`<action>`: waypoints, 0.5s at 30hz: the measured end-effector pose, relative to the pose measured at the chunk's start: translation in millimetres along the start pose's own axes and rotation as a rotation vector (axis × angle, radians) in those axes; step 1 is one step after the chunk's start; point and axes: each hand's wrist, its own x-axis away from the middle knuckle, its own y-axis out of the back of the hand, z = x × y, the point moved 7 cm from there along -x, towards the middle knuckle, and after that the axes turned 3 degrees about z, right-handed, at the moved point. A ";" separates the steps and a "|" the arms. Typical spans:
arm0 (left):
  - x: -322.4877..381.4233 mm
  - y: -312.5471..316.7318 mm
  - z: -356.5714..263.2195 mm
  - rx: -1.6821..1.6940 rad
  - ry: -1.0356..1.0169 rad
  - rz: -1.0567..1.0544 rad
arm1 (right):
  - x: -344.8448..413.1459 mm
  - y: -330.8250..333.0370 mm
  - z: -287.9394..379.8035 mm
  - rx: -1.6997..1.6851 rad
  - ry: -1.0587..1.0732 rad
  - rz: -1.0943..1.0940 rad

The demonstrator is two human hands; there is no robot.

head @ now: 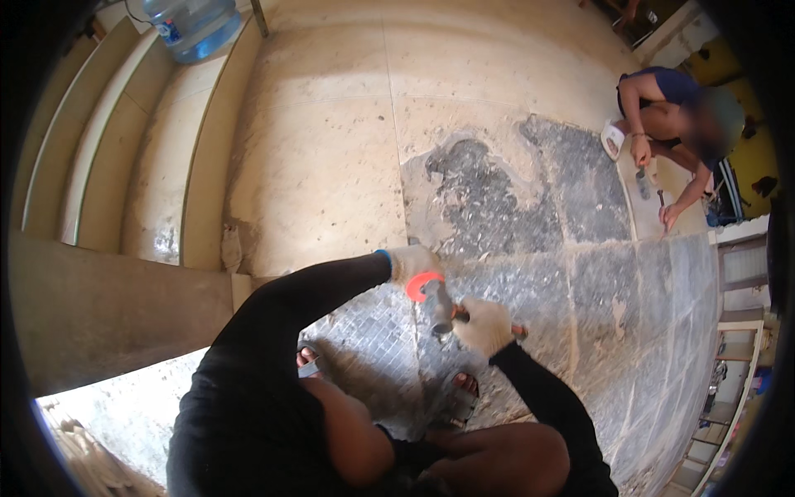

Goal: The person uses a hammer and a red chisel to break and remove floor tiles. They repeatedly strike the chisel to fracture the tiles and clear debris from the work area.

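Note:
My left hand (411, 264), in a pale work glove, grips a chisel whose round orange hand guard (415, 287) sits below the fist. Most of the chisel is hidden by the glove; its dark end shows above, near the broken tile edge. My right hand (486, 326), also gloved, holds a hammer (441, 310) by its orange-and-black handle. The hammer's grey metal head is at the guard; whether it touches the chisel's struck end cannot be told. Around my hands lies the exposed grey floor bed (509, 286), with bits of debris on it.
Cream floor tiles (317, 155) border the stripped patch. Tiled steps (205, 136) rise at left, with a large blue water bottle (195, 31) on one. A person (661, 87) squats at right, holding a hammer (643, 183) and a chisel (661, 199). Shelves (730, 373) line the right.

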 end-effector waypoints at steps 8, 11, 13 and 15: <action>-2.6 -3.7 11.7 -0.028 0.037 0.030 | 10.5 -10.0 14.9 0.142 0.205 -0.006; -2.2 1.1 11.3 -0.004 0.007 -0.023 | 3.5 -5.6 -1.3 0.095 0.025 -0.060; -2.1 -3.9 10.2 -0.027 0.009 0.050 | 2.0 -11.5 -3.4 0.032 0.026 0.056; -2.3 -1.5 10.1 -0.016 0.023 0.030 | 5.2 -14.7 16.5 0.023 0.336 0.115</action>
